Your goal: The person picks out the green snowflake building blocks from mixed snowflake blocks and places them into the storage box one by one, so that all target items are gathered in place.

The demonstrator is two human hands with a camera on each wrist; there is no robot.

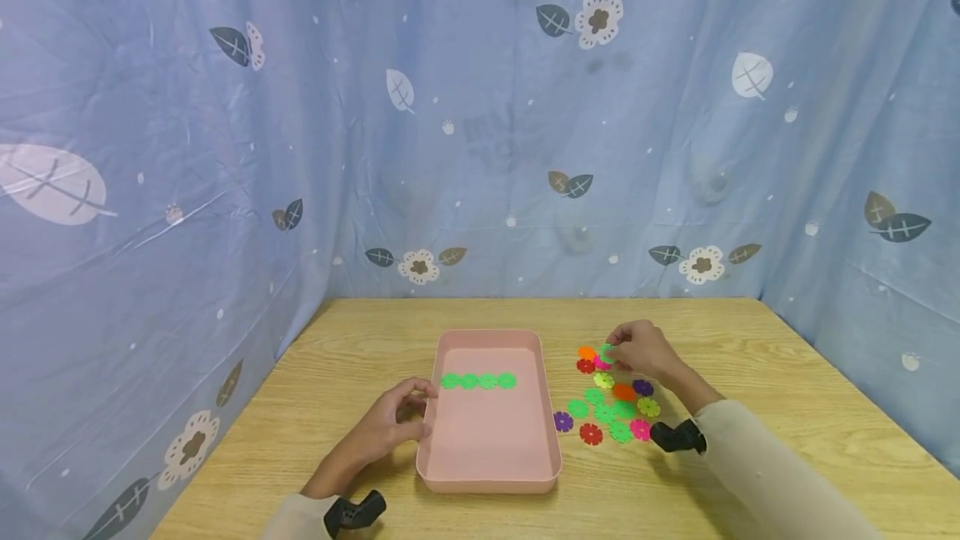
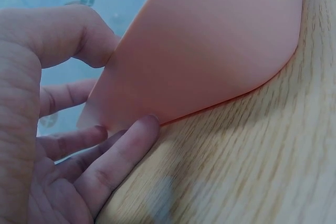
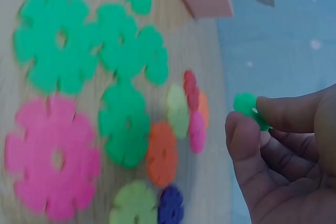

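Note:
My left hand [image 1: 382, 426] grips the left wall of a pink plastic tray [image 1: 491, 461], its fingers on the rim and the outer wall in the left wrist view. A row of several green flower-shaped discs [image 1: 469, 381] lies across the tray floor. Beyond the tray's right side, my right hand [image 1: 647, 350] pinches a green flower-shaped disc [image 3: 244, 102] between thumb and finger, raised off the table. Under and near that hand lie orange [image 1: 587, 352], red [image 1: 586, 367] and pink [image 1: 602, 362] discs.
More loose discs are scattered right of the tray: several green ones [image 1: 603, 413], a red [image 1: 591, 434], a purple [image 1: 563, 422], a yellow [image 1: 648, 407] and a pink [image 1: 641, 429]. The wooden table [image 1: 375, 332] meets a blue patterned curtain [image 1: 510, 107] behind and at the sides.

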